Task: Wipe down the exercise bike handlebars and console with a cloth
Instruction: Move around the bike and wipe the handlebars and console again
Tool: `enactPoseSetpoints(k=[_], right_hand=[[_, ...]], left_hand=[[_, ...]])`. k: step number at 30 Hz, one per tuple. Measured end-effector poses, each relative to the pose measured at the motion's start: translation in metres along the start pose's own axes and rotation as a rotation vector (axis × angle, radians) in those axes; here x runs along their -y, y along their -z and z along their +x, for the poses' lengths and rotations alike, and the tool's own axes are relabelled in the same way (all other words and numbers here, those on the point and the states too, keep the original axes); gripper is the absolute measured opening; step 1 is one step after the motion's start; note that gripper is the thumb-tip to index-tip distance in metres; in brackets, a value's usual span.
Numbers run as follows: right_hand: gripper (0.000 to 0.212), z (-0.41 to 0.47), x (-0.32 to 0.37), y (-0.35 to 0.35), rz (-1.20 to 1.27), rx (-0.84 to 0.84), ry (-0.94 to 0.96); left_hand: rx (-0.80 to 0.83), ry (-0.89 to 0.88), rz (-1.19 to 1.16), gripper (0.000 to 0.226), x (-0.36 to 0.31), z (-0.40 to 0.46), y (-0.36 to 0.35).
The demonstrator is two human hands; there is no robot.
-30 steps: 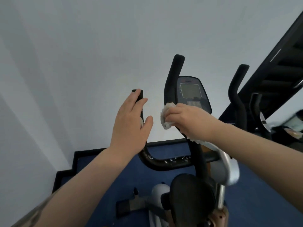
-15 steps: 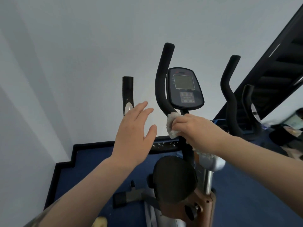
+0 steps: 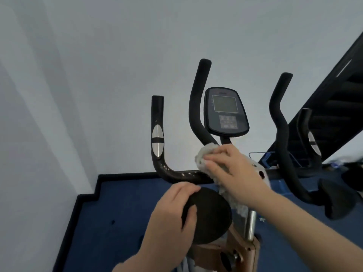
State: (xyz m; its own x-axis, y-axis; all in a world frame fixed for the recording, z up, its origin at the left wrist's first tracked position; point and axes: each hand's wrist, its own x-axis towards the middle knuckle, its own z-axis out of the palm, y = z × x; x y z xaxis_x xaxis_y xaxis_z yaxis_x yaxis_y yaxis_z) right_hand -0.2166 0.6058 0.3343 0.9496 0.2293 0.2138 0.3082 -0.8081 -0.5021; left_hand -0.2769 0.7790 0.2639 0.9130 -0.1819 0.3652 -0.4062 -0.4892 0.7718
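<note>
The right hand grips a pale cloth pressed against the base of the foam handlebar, just below the console. The left hand rests curled over the black saddle.

The wall behind is plain pale grey-white, and at the left it makes a corner with a second wall, lit by soft, even light. The floor has a dark blue carpet, and a black skirting runs along the foot of the walls with a small step at the corner. At the right a black sloping structure with horizontal slats rises toward the upper edge, and below it some dark things lie on the floor, too blurred to tell what they are.
</note>
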Motion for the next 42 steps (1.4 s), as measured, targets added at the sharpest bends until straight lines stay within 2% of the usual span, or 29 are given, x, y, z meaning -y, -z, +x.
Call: enactPoseSetpoints(k=[3,6,8,10,16,19,20,24,27,30,32,36,39,42], right_hand=[[0.028,-0.002,-0.004,-0.006,-0.086,0.213,0.118],[0.029,0.003,-0.017,0.016,-0.181,0.155,0.183],[0.024,0.004,-0.022,0.017,-0.365,0.097,0.314],[0.018,0.002,-0.023,0.006,-0.390,0.097,0.368],[0.015,0.035,0.004,-0.020,-0.079,0.094,0.206],[0.012,0.050,0.008,-0.011,0.047,-0.039,0.079],[0.012,0.047,0.006,-0.005,0.045,-0.057,0.060],[0.018,0.020,-0.005,-0.002,-0.089,0.180,0.136],[0.020,0.028,0.003,-0.017,-0.035,0.165,0.125],[0.018,0.048,0.021,-0.028,0.042,0.207,0.066],[0.016,0.052,0.025,-0.027,0.084,0.164,-0.008],[0.017,0.032,0.026,-0.029,0.147,0.076,-0.139],[0.020,0.030,0.035,-0.039,0.084,0.065,-0.161],[0.025,0.027,0.048,-0.041,-0.132,0.086,-0.217]], left_hand=[[-0.010,-0.007,0.007,0.040,0.004,-0.007,-0.001],[-0.019,-0.031,0.027,0.043,0.006,-0.008,0.002],[-0.032,-0.044,0.037,0.045,0.008,-0.010,0.006],[-0.053,-0.063,0.044,0.046,0.010,-0.011,0.008],[-0.103,-0.074,0.030,0.043,0.010,-0.014,0.009],[-0.067,-0.099,0.036,0.041,0.010,-0.010,0.015],[-0.054,-0.105,0.025,0.040,0.010,-0.009,0.018],[-0.005,-0.127,-0.035,0.028,0.015,0.002,0.029],[-0.050,-0.190,-0.010,0.022,0.021,0.018,0.040],[-0.148,-0.167,0.014,0.019,0.033,0.050,0.059],[-0.173,-0.171,0.097,0.017,0.043,0.081,0.077],[-0.154,-0.192,0.222,0.033,0.063,0.147,0.106],[-0.048,-0.192,0.200,0.045,0.075,0.177,0.107],[-0.020,-0.205,0.074,0.041,0.079,0.186,0.104]])
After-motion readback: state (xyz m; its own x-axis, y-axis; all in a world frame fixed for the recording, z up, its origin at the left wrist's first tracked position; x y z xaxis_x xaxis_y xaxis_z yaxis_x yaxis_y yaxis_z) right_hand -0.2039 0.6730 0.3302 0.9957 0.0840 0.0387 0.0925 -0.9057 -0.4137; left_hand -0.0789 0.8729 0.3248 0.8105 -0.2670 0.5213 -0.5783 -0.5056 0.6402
